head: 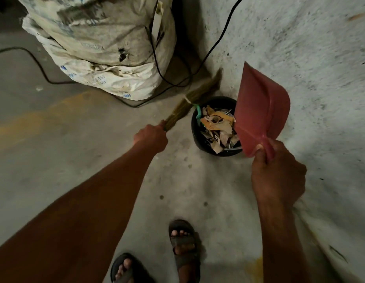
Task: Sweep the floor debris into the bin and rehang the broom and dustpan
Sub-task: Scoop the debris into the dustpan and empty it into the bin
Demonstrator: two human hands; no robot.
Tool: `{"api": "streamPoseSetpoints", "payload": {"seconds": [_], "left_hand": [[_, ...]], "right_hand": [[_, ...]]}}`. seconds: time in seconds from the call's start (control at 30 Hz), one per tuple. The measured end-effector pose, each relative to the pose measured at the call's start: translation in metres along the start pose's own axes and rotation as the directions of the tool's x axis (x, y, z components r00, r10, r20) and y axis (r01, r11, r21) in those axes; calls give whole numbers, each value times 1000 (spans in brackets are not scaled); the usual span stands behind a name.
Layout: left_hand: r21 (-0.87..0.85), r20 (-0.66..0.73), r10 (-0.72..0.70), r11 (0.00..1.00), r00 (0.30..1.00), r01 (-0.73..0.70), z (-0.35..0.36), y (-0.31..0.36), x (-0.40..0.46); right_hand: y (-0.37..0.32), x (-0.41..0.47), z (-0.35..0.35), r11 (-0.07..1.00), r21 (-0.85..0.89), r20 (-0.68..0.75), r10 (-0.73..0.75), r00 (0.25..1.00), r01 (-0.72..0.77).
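Dustpan tipped above the bin.
The right hand [278, 170] grips the red dustpan [261, 111] over the right rim of the full bin [194, 127]; the left hand [152, 136] clamps the broom [189, 100] just left of it.

The left arm reaches far out, and the left hand [152, 137] is curled tight. The right hand [277, 172] is closer, raised, fingers pinched together.
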State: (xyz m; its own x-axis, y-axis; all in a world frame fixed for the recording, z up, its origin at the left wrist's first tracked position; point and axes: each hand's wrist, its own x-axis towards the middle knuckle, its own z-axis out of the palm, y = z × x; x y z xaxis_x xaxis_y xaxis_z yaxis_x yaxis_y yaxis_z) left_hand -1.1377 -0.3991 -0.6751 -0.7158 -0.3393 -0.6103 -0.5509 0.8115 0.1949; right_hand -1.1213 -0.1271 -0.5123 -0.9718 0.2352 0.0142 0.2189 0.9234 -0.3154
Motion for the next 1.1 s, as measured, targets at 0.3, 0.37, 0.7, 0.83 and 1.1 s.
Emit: {"api": "streamPoseSetpoints", "payload": {"seconds": [0.3,0.37,0.7,0.83,1.1], "left_hand": [[-65,145,-176,980,974,187,71,-53,-80],[-85,128,-226,968,966,238,83,-73,-121],[-246,-110,-228,949,967,195,73,-133,-212],[-174,-149,-190,971,970,164,59,-130,-160],[61,90,-134,990,987,128,67,-139,-109]], "right_hand": [[8,-4,3,1000,23,-27,4,1000,-3],[6,-8,1,999,36,-38,14,999,-13],[-9,-48,-11,986,164,-122,33,992,-13],[-8,-70,0,956,292,-111,45,993,-11],[16,-138,55,894,448,-30,42,999,-24]]}}
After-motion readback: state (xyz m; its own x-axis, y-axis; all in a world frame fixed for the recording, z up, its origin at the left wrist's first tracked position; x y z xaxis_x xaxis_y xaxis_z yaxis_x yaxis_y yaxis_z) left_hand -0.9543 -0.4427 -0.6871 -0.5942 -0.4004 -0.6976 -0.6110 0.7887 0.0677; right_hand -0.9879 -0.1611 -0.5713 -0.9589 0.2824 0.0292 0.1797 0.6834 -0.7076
